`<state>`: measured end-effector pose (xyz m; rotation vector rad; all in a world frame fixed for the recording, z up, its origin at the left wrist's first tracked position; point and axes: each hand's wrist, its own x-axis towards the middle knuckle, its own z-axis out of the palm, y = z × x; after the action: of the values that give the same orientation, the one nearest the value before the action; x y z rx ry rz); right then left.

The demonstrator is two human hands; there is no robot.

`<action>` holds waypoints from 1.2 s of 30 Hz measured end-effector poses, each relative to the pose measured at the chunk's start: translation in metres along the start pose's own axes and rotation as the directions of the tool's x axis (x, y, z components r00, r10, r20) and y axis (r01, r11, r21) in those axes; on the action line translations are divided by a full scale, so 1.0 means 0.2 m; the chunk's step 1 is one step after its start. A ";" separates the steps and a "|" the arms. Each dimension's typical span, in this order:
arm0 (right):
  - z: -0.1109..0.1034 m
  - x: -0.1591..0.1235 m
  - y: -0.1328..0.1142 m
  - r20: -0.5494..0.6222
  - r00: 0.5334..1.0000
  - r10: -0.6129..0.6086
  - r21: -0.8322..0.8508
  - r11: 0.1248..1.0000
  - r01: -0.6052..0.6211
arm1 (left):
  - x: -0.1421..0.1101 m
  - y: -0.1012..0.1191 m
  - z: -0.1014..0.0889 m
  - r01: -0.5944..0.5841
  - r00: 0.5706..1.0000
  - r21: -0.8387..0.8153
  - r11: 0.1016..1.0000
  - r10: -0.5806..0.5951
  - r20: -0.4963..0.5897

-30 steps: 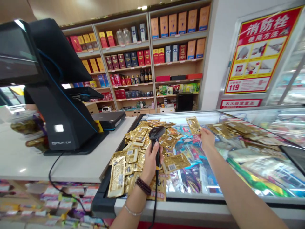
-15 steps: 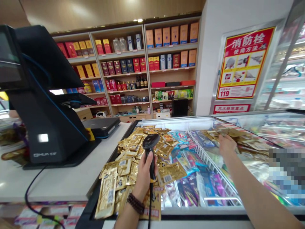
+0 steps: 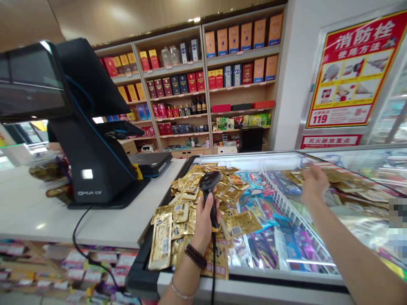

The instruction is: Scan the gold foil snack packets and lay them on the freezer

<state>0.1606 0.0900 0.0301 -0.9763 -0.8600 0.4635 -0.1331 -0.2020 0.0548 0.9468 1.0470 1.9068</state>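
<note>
one left hand (image 3: 206,212), one right hand (image 3: 314,183), one scanner (image 3: 210,181) and two bracelets (image 3: 195,256). on the right, two wall signs (image 3: 358,72), the upper with six small pictures (image 3: 354,69). on the far shelves (image 3: 242,97), right bay: six orange boxes (image 3: 246,37) on top, two more just below, then three flat boxes (image 3: 241,107). middle bay, top: two clear bottles (image 3: 170,56). the gold packets (image 3: 160,241) overlap too much to count.

Crinkled, glossy metallic foil covers the gold packets (image 3: 161,241); the scanner (image 3: 210,181) looks like smooth dark plastic; the countertop (image 3: 127,226) is smooth and glossy; the shelves (image 3: 178,95) look like pale wood.
</note>
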 end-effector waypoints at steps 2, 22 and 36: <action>0.07 -0.08 -0.07 -0.036 0.997 0.062 0.015 0.998 -0.062 | 0.00 0.01 0.00 -0.008 1.000 -0.009 1.000 0.008 -0.007; 0.47 -0.80 -0.05 0.962 0.271 0.018 -0.018 1.000 -0.003 | 0.04 -0.01 -0.02 -0.014 1.000 -0.021 1.000 0.015 0.021; 0.43 -0.69 0.11 0.858 0.514 -0.012 -0.243 0.871 0.426 | 0.04 -0.03 -0.01 0.001 0.999 0.003 1.000 -0.001 0.046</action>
<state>0.0098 0.0520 -0.0232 -1.0008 -2.0471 0.5275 -0.1378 -0.1933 0.0502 0.9873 1.0240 1.8748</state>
